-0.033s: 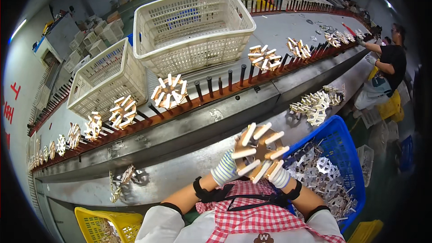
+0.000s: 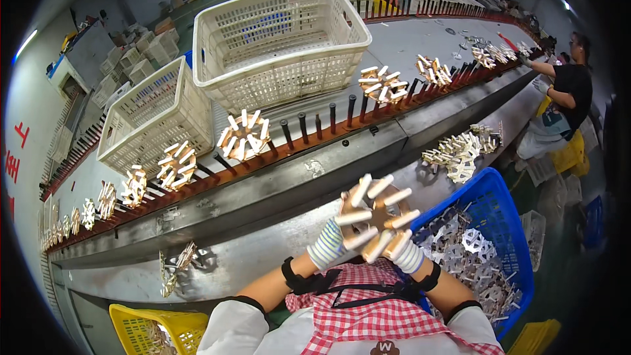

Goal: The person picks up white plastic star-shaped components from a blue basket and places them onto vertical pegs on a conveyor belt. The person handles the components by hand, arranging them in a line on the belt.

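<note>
My left hand, in a striped glove, is closed on the left edge of a round, brownish part with white rods. My right hand, gloved the same way, grips its lower right edge. The part is held up in front of my apron, its flat face with the thick white rods set around it turned toward view. My fingertips are mostly hidden behind it. Similar rodded parts sit on a row of dark upright pegs along the conveyor edge beyond.
A blue crate of loose metal parts stands at right, a yellow crate at lower left. Parts are piled on the metal ledge. White crates stand on the conveyor. A person works at far right.
The rodded part has turned a little in my hands and shifted slightly up and left. Both hands keep their hold.
</note>
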Available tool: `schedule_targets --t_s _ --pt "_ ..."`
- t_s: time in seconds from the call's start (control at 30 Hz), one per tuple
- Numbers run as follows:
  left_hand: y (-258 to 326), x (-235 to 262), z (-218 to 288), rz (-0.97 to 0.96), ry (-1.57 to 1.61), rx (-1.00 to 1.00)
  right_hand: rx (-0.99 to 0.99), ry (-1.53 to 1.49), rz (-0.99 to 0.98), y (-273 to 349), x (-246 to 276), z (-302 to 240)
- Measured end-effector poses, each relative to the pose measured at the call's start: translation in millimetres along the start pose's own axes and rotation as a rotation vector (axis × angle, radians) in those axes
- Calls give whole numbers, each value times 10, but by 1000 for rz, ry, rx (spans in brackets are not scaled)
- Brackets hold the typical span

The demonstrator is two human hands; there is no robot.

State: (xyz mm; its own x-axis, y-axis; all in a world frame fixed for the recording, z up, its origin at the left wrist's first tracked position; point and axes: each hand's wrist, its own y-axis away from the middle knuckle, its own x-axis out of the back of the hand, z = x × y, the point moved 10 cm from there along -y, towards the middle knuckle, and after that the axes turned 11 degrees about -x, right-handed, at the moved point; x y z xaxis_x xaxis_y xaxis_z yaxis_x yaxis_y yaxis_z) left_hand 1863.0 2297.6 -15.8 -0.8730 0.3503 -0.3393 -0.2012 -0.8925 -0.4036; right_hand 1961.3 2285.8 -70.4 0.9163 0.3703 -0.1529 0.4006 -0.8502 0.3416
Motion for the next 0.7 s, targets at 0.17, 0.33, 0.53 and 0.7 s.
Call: schedule_targets --t_s 0.17,0.33,0.53,0.7 --pt "-589 804 -993 458 303 193 365 946 305 131 263 -887" --pt "-1315 2024 -1456 324 -1390 162 232 853 339 403 1062 -623" --pt "-1489 2500 -1960 252 -1790 240 83 752 553 889 2071 -431" --pt "-1455 2697 -2016 244 -1960 240 17 553 630 1104 2802 -149"
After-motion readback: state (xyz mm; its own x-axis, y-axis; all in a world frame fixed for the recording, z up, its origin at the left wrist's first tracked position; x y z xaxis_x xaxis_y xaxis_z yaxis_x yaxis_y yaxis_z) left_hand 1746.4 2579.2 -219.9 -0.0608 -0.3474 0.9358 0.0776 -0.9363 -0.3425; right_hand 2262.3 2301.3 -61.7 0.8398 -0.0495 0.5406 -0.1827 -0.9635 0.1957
